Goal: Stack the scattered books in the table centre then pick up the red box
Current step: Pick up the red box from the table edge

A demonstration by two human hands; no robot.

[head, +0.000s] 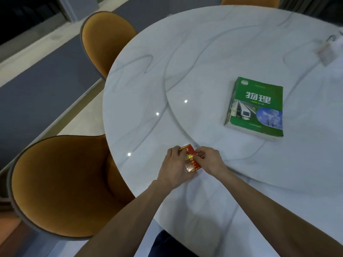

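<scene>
A small red box (pixel 191 160) with gold print is held over the near part of the round white marble table (pixel 144 86). My left hand (pixel 173 168) grips its left side and underside. My right hand (pixel 209 160) pinches its right edge with thumb and fingers. A stack of green books (pixel 257 106) lies on the raised turntable (pixel 204 58) at the table's centre, to the right and beyond my hands; the top cover shows a train. How many books the stack holds is hard to tell.
Two orange chairs stand at the table's left, one near (pixel 61 184) and one far (pixel 105 39). A third chair back (pixel 250 0) shows at the top. A small pale object (pixel 326 51) lies at the far right edge of the table.
</scene>
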